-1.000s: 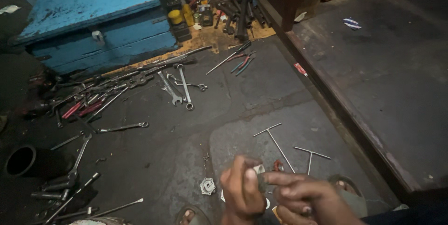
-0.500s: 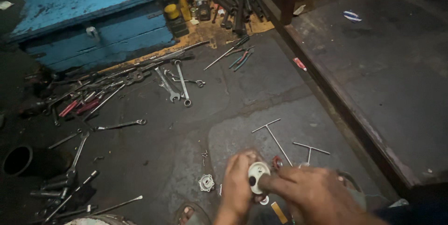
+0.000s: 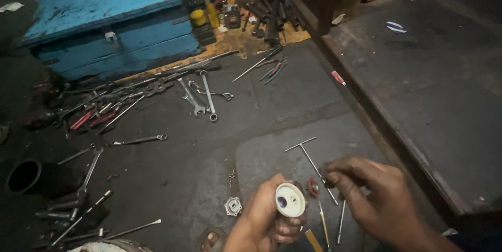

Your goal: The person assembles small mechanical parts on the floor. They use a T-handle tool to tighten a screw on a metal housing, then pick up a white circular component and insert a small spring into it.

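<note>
Looking down from a head-worn camera at a dark, oil-stained workshop floor, the view shows two bare hands low in the frame. The left hand point(image 3: 269, 220) wraps its fingers around a small round part with a white cap point(image 3: 290, 200), gripping it upright just above the floor, cap face turned toward the camera. The right hand point(image 3: 374, 199) hovers just beside it, empty as far as can be seen, fingers curled and thumb and forefinger drawn close near a small reddish ring-shaped piece point(image 3: 312, 186) lying on the floor; motion blur makes it hard to tell whether they touch it. A T-handle wrench point(image 3: 312, 162) lies between the hands, and a small metal flange point(image 3: 233, 206) sits left of the left hand. Farther off lie scattered spanners point(image 3: 201, 98), screwdrivers point(image 3: 272, 66), and a worn blue toolbox point(image 3: 112, 19). Handling this well likely means keeping the capped part steady and level in the left grip, and picking up small loose pieces with fingertips only, so nothing rolls off among the tools.
</note>
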